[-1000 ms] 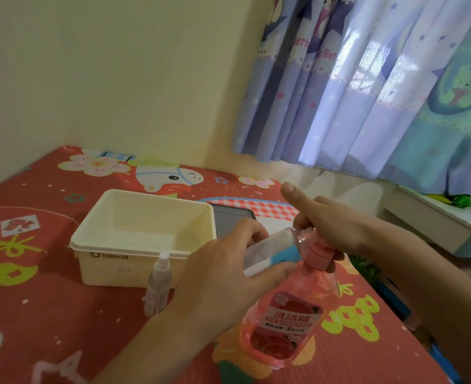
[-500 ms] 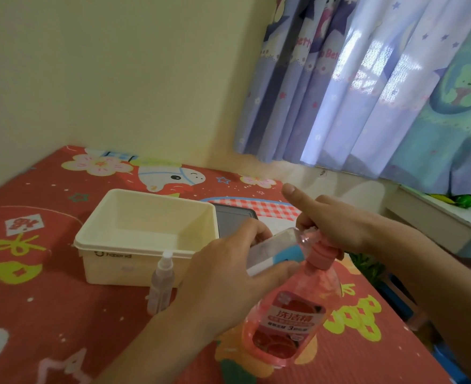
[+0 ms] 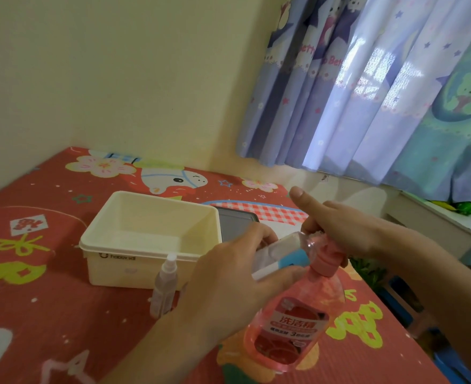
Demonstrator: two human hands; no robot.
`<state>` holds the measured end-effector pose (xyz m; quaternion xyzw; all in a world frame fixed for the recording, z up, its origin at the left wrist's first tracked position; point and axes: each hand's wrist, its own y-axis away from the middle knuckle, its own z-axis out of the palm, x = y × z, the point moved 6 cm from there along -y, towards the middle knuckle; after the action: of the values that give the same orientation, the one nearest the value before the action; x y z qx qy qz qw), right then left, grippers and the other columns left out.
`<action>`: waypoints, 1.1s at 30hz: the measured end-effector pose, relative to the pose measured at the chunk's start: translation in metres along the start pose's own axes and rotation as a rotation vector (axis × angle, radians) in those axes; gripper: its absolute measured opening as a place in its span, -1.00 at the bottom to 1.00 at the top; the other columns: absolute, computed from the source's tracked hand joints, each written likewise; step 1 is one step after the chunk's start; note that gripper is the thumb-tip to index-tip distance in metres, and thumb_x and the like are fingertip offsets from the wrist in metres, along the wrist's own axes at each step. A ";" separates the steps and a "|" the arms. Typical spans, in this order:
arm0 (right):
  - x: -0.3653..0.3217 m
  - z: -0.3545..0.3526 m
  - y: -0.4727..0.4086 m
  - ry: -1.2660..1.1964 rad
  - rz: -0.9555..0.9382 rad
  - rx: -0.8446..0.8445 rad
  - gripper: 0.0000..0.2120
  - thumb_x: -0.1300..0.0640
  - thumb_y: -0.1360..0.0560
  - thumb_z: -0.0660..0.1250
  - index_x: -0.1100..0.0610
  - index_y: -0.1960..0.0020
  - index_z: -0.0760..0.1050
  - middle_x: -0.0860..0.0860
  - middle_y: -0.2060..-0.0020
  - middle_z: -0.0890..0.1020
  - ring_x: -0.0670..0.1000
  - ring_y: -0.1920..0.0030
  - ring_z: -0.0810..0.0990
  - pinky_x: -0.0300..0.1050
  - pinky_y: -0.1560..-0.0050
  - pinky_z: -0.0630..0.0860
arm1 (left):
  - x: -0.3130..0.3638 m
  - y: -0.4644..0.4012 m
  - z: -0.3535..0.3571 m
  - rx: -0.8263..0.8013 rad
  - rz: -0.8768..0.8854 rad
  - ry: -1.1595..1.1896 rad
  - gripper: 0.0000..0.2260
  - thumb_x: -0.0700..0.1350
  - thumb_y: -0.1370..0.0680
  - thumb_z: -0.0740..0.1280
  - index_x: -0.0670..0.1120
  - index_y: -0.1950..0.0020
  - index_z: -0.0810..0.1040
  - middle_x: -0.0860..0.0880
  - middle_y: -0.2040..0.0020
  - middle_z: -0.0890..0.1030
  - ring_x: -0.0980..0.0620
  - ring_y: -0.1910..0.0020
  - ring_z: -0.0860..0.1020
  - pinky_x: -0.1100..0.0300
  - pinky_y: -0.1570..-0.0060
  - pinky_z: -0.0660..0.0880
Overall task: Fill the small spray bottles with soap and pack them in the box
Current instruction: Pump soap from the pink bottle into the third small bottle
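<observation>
Small clear plastic spray bottle w/ a blue-and-white label (image 3: 277,254) is held tipped nearly on its side, open mouth up against the nozzle of the pink pump head on the big translucent pink soap bottle (image 3: 292,320) — prob. so soap drops straight in w/o a funnel. Left hand (image 3: 228,286) is wrapped round the small bottle's body, thumb below & fingers curled over the top, firm hold to keep the mouth lined up. Right hand (image 3: 342,231) sits on the pump head, palm & lower fingers pressing; index finger sticks out straight, holding nothing. How far the pump is pressed: can't tell, hand covers it.

Soap bottle stands on the red cartoon-print table cover (image 3: 48,314), near the front-right edge.

Second small clear spray bottle w/ white cap (image 3: 164,286) stands upright just in front of the cream rectangular plastic box (image 3: 148,239), cap on, waiting. Box is open, looks empty — packing not begun. Dark flat tray-like thing (image 3: 235,225) lies just behind the box; what it is, unclear.
</observation>
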<state>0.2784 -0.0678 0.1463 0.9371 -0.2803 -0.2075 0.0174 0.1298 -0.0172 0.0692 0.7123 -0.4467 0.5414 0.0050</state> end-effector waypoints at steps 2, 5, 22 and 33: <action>-0.001 -0.002 0.002 -0.009 0.045 -0.048 -0.18 -0.51 -0.42 -0.16 0.17 0.14 0.54 -0.04 0.40 0.50 0.05 0.39 0.51 -0.06 0.31 0.58 | 0.001 0.000 -0.001 0.014 0.012 0.025 -0.57 0.46 -0.39 0.27 0.17 -0.04 0.41 0.11 0.12 0.59 0.11 0.18 0.59 -0.04 0.17 0.56; -0.004 -0.002 0.002 -0.012 0.026 -0.027 -0.20 -0.50 -0.43 -0.14 0.17 0.25 0.50 0.00 0.44 0.50 0.06 0.43 0.49 -0.05 0.31 0.57 | 0.001 0.000 0.000 0.030 0.026 0.012 -0.58 0.44 -0.41 0.29 0.15 -0.03 0.41 0.10 0.13 0.59 0.09 0.18 0.59 -0.04 0.18 0.56; -0.004 -0.001 -0.003 0.060 -0.037 0.074 -0.11 -0.45 -0.49 -0.09 0.35 0.35 0.49 0.15 0.48 0.43 0.09 0.46 0.42 -0.09 0.33 0.49 | 0.001 -0.001 0.000 0.041 0.047 -0.035 -0.57 0.46 -0.40 0.25 0.17 -0.02 0.39 0.11 0.15 0.56 0.10 0.19 0.56 0.02 0.21 0.54; -0.009 -0.012 0.008 -0.078 0.045 0.100 -0.68 0.14 -0.65 0.08 0.25 0.15 0.49 0.09 0.20 0.55 0.10 0.26 0.48 -0.15 0.27 0.49 | 0.002 -0.001 0.001 0.032 0.042 -0.006 -0.58 0.45 -0.41 0.27 0.17 -0.03 0.40 0.12 0.13 0.57 0.11 0.17 0.56 -0.01 0.18 0.55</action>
<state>0.2718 -0.0710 0.1617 0.9214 -0.3118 -0.2290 -0.0357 0.1312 -0.0180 0.0713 0.7043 -0.4528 0.5464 -0.0192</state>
